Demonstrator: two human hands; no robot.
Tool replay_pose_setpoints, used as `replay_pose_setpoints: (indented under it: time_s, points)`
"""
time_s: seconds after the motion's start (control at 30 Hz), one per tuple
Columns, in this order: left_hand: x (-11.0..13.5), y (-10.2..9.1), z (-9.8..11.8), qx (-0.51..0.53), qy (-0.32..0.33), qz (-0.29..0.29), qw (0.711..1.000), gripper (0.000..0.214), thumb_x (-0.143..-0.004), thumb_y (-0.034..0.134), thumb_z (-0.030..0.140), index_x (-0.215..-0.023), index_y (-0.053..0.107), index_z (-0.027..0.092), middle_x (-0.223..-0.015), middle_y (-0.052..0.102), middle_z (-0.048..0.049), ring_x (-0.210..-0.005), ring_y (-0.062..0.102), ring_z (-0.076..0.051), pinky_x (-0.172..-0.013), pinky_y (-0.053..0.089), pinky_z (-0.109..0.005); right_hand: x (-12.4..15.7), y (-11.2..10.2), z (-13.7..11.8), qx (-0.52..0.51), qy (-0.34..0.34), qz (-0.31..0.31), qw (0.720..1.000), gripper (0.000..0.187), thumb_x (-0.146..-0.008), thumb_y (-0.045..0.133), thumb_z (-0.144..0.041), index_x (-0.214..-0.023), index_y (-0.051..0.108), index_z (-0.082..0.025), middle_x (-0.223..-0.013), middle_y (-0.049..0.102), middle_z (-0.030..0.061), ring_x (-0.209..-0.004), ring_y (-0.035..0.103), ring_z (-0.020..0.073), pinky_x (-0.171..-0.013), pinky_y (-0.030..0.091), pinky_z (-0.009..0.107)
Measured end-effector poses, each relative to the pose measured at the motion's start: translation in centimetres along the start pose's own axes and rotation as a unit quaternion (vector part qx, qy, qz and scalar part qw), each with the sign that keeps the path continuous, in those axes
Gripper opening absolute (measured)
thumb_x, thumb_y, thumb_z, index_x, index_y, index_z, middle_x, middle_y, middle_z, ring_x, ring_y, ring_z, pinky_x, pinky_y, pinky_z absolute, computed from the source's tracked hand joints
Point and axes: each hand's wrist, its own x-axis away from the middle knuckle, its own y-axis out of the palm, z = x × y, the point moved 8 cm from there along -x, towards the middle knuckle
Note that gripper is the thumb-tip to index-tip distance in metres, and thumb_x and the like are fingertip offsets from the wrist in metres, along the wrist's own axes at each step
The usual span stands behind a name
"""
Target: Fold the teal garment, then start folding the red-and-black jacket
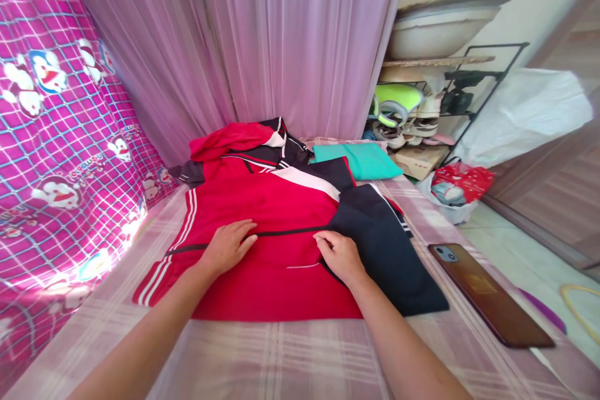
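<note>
A red jacket [276,200] with a dark zip line, white hem stripes and a navy sleeve [389,256] lies spread on the bed, its hem to the left. My left hand [229,247] rests on its front near the zip, fingers flat and thumb apart. Further right along the same zip, my right hand [341,255] has its fingers bent in and pressed together at the fabric, beside the navy sleeve. Behind the jacket sits a crumpled pile of red and black clothing [248,147].
A teal folded cloth [359,160] lies at the back right. On the bed's right edge is a phone [490,294] with a white cable. Purple curtains [290,44] hang behind; a pink patterned cloth [51,137] hangs left. A shoe rack [473,115] stands beyond the bed.
</note>
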Motion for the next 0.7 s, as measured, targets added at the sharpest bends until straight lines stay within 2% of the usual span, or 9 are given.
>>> replay_pose_setpoints:
  time_s: [0.07,0.13,0.23,0.37,0.47,0.53,0.7]
  points:
    - [-1.7,1.4,-0.4,-0.005,-0.002,-0.016,1.000,0.050,-0.099,0.033,0.046,-0.132,0.061,0.022,-0.144,0.058,-0.0081,-0.133,0.051,-0.022,-0.113,0.038,-0.040,0.0,0.0,-0.1,-0.004,0.001,-0.002,1.000,0.027,-0.091,0.050,-0.027,-0.090,0.077,-0.026,-0.095,0.079,0.0034,-0.088,0.073,0.0199,-0.082,0.054,0.030]
    - [-3.0,2.4,-1.4,-0.023,-0.035,-0.015,0.999,0.049,-0.099,0.033,0.045,-0.133,0.060,0.022,-0.145,0.056,-0.0080,-0.134,0.050,-0.023,-0.113,0.038,-0.040,0.1,0.0,-0.1,-0.006,0.002,-0.003,1.000,0.027,-0.091,0.050,-0.027,-0.090,0.077,-0.026,-0.095,0.079,0.0034,-0.088,0.073,0.0195,-0.082,0.054,0.029]
    - [-4.4,2.4,-2.5,-0.041,-0.078,0.002,0.996,0.047,-0.099,0.033,0.043,-0.131,0.062,0.023,-0.143,0.058,-0.0085,-0.132,0.052,-0.025,-0.110,0.041,-0.041,0.0,0.0,-0.1,0.000,0.002,-0.002,1.000,0.027,-0.091,0.050,-0.027,-0.090,0.077,-0.026,-0.095,0.078,0.0033,-0.087,0.073,0.0191,-0.081,0.054,0.029]
    - [-5.9,1.0,-3.1,-0.043,-0.120,-0.005,0.992,0.045,-0.100,0.031,0.041,-0.123,0.065,0.022,-0.126,0.069,-0.0099,-0.118,0.062,-0.027,-0.101,0.048,-0.041,0.0,0.0,0.0,0.009,0.010,-0.002,1.000,0.028,-0.091,0.049,-0.028,-0.091,0.077,-0.026,-0.096,0.078,0.0032,-0.087,0.073,0.0193,-0.082,0.053,0.029]
    - [-6.8,-0.4,-4.1,-0.071,-0.185,-0.019,0.980,0.048,-0.099,0.032,0.042,-0.135,0.056,0.021,-0.118,0.072,-0.0138,-0.108,0.068,-0.030,-0.090,0.053,-0.043,0.1,0.1,0.1,0.014,0.015,-0.007,1.000,0.028,-0.091,0.049,-0.028,-0.091,0.077,-0.026,-0.096,0.078,0.0029,-0.087,0.072,0.0192,-0.082,0.053,0.029]
    - [-7.6,-1.4,-4.8,-0.094,-0.213,-0.019,0.972,0.050,-0.098,0.034,0.043,-0.140,0.051,0.021,-0.116,0.072,-0.0152,-0.107,0.068,-0.033,-0.087,0.054,-0.045,0.1,0.1,0.2,0.014,0.015,-0.006,1.000,0.028,-0.091,0.050,-0.028,-0.091,0.077,-0.026,-0.096,0.078,0.0026,-0.087,0.072,0.0189,-0.082,0.053,0.029]
    - [-9.9,-3.5,-7.4,-0.102,-0.249,-0.004,0.963,0.052,-0.096,0.037,0.044,-0.142,0.049,0.023,-0.126,0.068,-0.0165,-0.114,0.065,-0.035,-0.091,0.053,-0.046,0.1,0.1,0.1,0.015,0.005,0.001,1.000,0.028,-0.091,0.049,-0.028,-0.090,0.077,-0.027,-0.094,0.078,0.0025,-0.085,0.072,0.0193,-0.080,0.054,0.029]
